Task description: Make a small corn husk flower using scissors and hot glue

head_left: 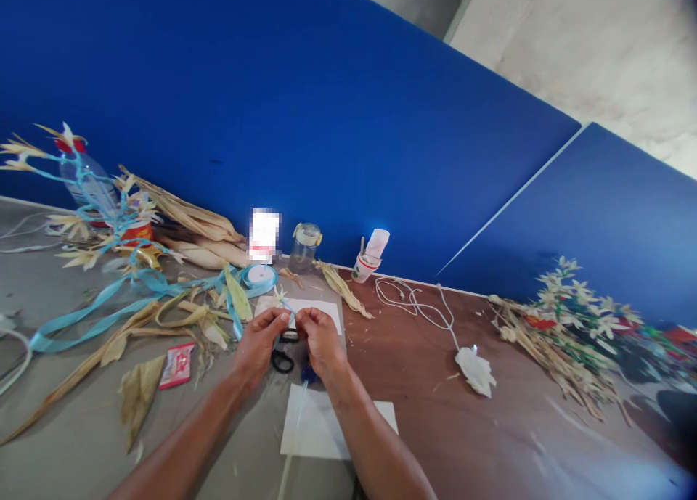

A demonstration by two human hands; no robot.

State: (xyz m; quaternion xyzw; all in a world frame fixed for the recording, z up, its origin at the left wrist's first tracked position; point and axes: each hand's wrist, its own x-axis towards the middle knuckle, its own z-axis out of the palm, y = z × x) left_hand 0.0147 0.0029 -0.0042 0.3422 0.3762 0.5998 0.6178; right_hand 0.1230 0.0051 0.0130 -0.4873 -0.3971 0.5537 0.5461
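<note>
My left hand [263, 342] and my right hand [322, 340] meet over the table, fingertips pinched close together. Between them is a small pale corn-husk flower [279, 295] on a stem wrapped in light blue ribbon [292, 317]; fingers hide part of it. Black-handled scissors [282, 362] lie just below, their blades hidden. A dark blue object [308, 373], partly covered by my right wrist, cannot be made out. Behind my hands lies a white sheet [327, 310]; another paper [313, 431] is under my right forearm. The light blue ribbon roll [259, 276] sits beyond my left hand.
Dried corn husks [188, 211] and a finished flower branch [117, 217] crowd the left side. A lidded jar [305, 247], a paper cup [364, 268] and a white cable [419, 308] stand or lie along the blue partition [348, 123]. White flowers [577, 297] lie right.
</note>
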